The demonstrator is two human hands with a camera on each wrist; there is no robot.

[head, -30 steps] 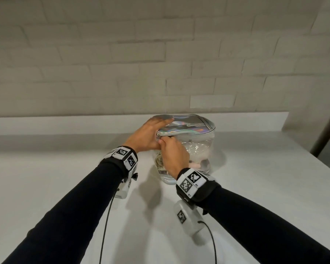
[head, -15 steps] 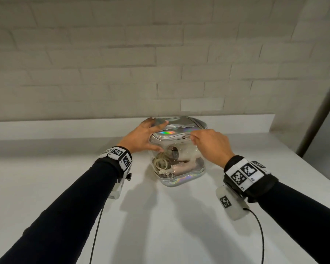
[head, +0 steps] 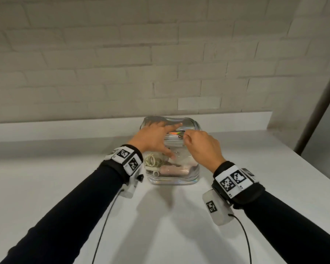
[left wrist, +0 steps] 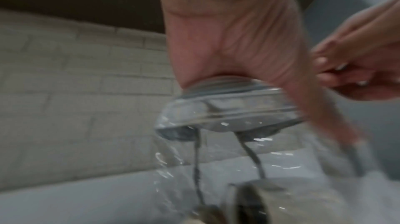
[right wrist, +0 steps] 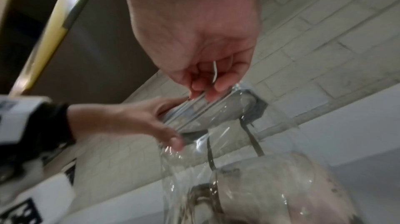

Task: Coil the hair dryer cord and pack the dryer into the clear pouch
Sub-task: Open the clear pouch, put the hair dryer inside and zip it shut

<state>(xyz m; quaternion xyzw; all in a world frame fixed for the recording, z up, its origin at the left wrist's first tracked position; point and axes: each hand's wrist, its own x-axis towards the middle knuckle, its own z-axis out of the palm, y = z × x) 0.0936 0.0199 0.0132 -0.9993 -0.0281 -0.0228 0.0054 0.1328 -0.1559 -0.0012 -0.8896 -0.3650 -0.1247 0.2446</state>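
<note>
Left hand (head: pixel 154 135) lies flat on the pouch (head: pixel 187 179) lid, grip released — right hand (head: pixel 202 147) pinches the zipper pull (head: pixel 180 137).

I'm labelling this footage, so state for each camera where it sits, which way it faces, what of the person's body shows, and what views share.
Head: worn on the head, facing forward and down at the clear pouch on the white table; both sleeved arms, left hand and right hand show.
Left wrist: under the left wrist, looking along the palm at the pouch top; the right hand enters from the right.
Right wrist: under the right wrist, looking along the fingers pinching the zipper pull; the left hand shows.
Shared: the pouch and both hands.
</note>
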